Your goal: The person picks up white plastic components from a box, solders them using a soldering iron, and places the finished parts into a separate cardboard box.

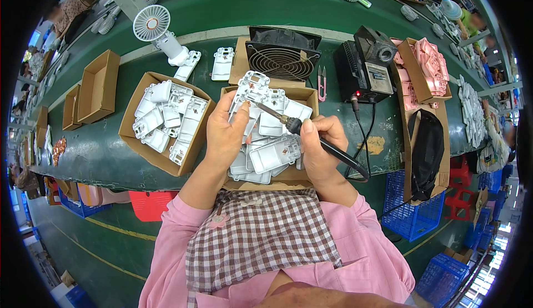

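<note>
Left hand (225, 133) covers lower part of the white plastic piece (248, 89) it holds; iron tip (266, 111) contact spot too small to tell. Right hand (321, 150) hides part of the iron's handle. Box (272, 183) near edge behind apron. Far workers blurred, cut by rim

White plastic parts (269, 141), green table (100, 152), pink sleeves (166, 236) — checked brown-and-white apron (255, 236).

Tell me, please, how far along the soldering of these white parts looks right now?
Apparently midway. Possibly done: white parts lie piled in the middle box under the hands, though I cannot tell which are finished. In hand: the left hand holds one part upright while the right hand brings the soldering iron tip to it. Possibly left: the left box holds many more parts.
</note>
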The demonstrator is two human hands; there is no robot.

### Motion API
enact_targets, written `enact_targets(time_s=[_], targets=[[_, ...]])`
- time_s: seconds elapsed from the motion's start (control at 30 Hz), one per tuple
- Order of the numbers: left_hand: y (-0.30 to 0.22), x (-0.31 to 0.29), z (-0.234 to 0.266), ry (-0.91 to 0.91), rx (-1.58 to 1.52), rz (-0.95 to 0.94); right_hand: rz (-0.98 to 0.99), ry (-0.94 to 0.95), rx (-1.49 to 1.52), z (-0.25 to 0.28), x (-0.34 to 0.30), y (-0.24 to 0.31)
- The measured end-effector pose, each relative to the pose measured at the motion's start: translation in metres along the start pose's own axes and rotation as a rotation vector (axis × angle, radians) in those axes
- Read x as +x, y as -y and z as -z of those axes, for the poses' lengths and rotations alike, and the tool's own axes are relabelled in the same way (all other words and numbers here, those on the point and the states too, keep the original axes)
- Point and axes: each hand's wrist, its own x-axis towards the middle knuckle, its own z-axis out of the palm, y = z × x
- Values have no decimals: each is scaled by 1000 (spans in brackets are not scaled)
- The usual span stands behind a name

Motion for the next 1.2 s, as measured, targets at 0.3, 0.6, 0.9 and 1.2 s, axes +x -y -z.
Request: enact_targets(time_s=[0.3, 0.6, 0.9, 1.2], targets=[[6, -1, 1, 11, 20, -40, -19, 13, -13, -4, 1, 4], [8, -1, 1, 13, 65, -52, -26, 31, -45, -2, 1, 2], [6, -2, 1, 12, 58, -56, -32, 35, -24, -3, 1, 4], [6, 0, 2, -39, 39, -51, -23, 15, -1, -2, 0, 2]])
